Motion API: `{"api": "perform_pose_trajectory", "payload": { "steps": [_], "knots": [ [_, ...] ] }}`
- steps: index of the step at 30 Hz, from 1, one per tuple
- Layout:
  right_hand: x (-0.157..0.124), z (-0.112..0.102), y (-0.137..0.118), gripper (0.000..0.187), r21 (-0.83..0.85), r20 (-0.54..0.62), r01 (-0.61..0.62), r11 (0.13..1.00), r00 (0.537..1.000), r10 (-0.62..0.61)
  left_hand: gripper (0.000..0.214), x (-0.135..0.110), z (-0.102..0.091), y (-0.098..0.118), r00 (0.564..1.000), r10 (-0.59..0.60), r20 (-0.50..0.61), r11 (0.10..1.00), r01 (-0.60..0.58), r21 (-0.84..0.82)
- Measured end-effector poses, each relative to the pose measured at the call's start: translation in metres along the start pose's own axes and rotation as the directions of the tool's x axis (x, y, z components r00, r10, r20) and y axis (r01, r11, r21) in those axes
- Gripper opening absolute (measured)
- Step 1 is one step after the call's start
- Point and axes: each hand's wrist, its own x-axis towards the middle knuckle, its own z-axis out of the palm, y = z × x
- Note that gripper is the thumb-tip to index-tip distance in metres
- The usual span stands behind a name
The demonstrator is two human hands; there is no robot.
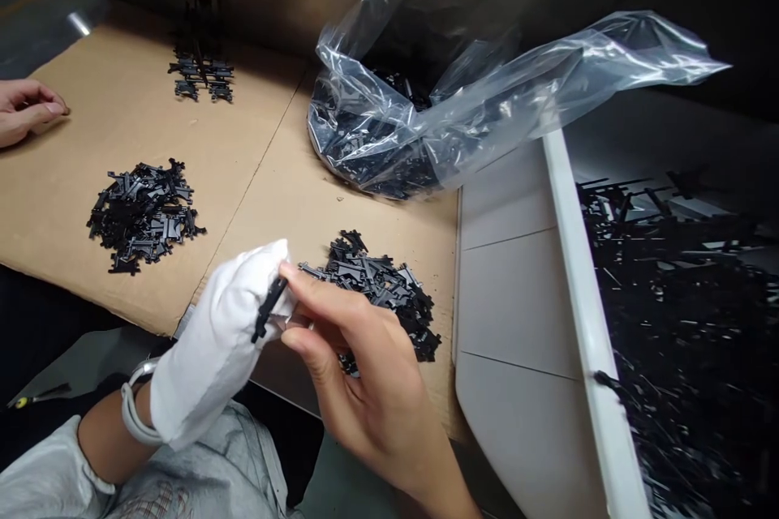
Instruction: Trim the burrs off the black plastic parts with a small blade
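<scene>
Resting on the bench point(268, 211), another person's hand point(30, 111) lies farthest left, near a pile point(146, 215). The gloved left hand point(228, 320) holds a black part point(268, 310); the bare right hand point(377, 377), narrowly pinched, meets its upper end, perhaps gripping. Rightward: second pile point(380, 280), bag point(377, 146), bin point(514, 292).

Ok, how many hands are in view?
3: the white-gloved left hand and bare right hand, together at a black part, and another person's hand at the picture's left edge. Others may be hidden.
</scene>
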Motion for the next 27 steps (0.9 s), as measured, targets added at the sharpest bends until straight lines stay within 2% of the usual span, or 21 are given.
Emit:
{"api": "perform_pose_trajectory", "payload": {
  "steps": [4, 10, 14, 20, 27],
  "knots": [
    [-0.001, 0.000, 0.000, 0.029, -0.010, -0.017, -0.010, 1.000, 1.000, 0.010, 0.030, 0.001, 0.000, 0.000, 1.000, -0.006, 0.007, 1.000, 0.006, 0.013],
    [0.000, 0.002, 0.004, 0.027, 0.006, -0.059, 0.000, 1.000, 0.998, 0.000, 0.030, 0.002, 0.001, -0.010, 0.973, 0.233, 0.001, 0.947, -0.227, 0.226],
    [0.000, 0.003, 0.004, 0.029, 0.090, -0.033, -0.032, 0.995, 0.999, 0.035, 0.035, -0.001, -0.002, -0.023, 0.936, 0.350, -0.028, 0.913, -0.335, 0.231],
    [-0.002, 0.004, 0.001, 0.040, 0.117, 0.005, -0.033, 0.993, 0.999, 0.033, 0.047, -0.008, -0.003, -0.026, 0.961, 0.276, -0.022, 0.956, -0.272, 0.114],
    [-0.003, 0.004, 0.000, 0.035, 0.096, 0.002, -0.034, 0.995, 0.999, 0.034, 0.037, -0.009, -0.004, -0.021, 0.952, 0.305, -0.025, 0.937, -0.295, 0.189]
  ]
}}
